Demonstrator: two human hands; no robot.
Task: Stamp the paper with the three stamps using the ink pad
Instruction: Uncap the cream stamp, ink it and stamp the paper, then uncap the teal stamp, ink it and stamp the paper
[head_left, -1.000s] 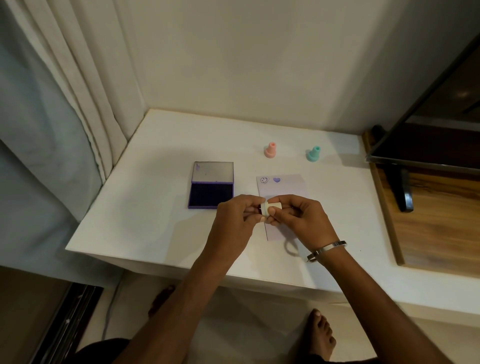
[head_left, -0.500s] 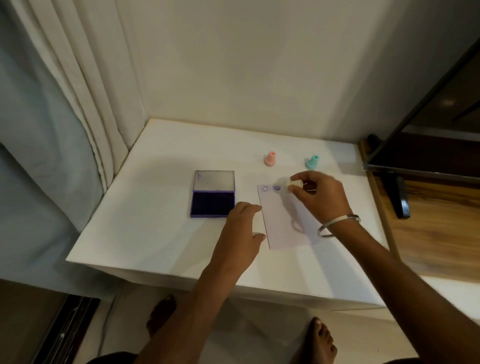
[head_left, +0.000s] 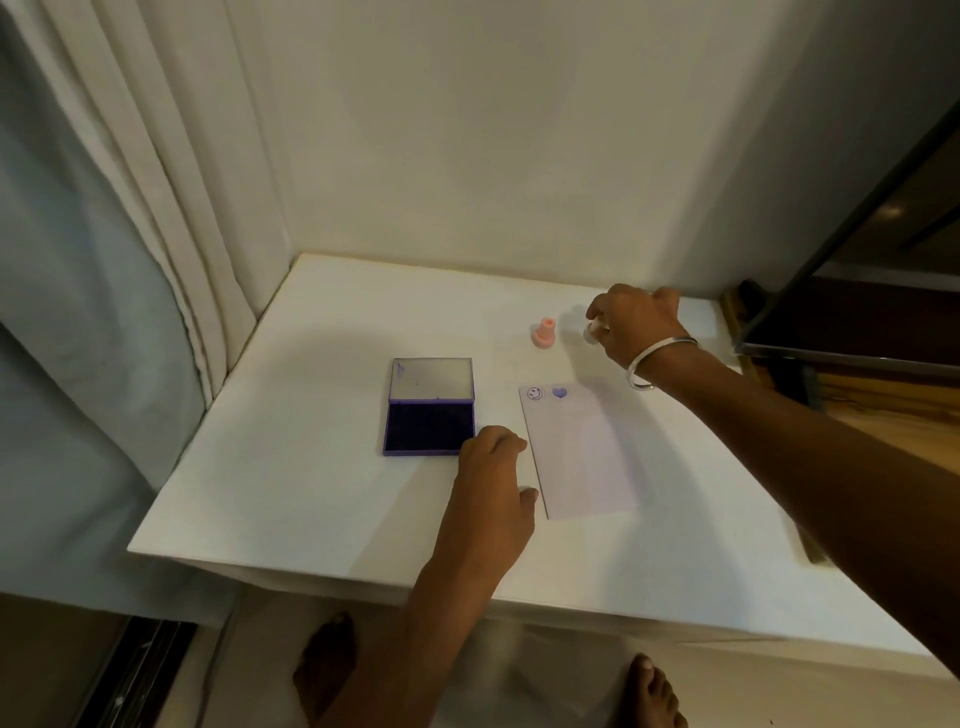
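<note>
- Starting at the near edge: the left hand (head_left: 493, 467) sits on the white surface (head_left: 311, 467) just left of the paper (head_left: 579, 457), fingers loosely curled and holding nothing. The thumb tip is right at the paper's left edge, though I can't tell if it actually touches. My guess is it's parked there to keep the sheet from sliding.
- The paper lies lengthwise, running near to far, with two purple prints at its far end: a smiley (head_left: 535, 394) and a heart (head_left: 559, 392). Most of the sheet is blank, so there's plenty of room beside the heart for a third mark.
- Left of the paper, the ink pad (head_left: 430, 408) lies open, lid flipped back toward the far side and the dark pad facing up. That looks like a handy spot for dabbing a stamp before moving to the sheet.
- Further back, the pink stamp (head_left: 543, 332) stands upright on its wide base, well away from the paper.
- Farthest out, the right hand (head_left: 636, 325) has its grip pinched around a small pale stamp (head_left: 592, 331), just right of the pink one, low over the surface. Looks like it's being set down in the row.
- Can't see the third stamp anywhere; the right hand probably hides it.
</note>
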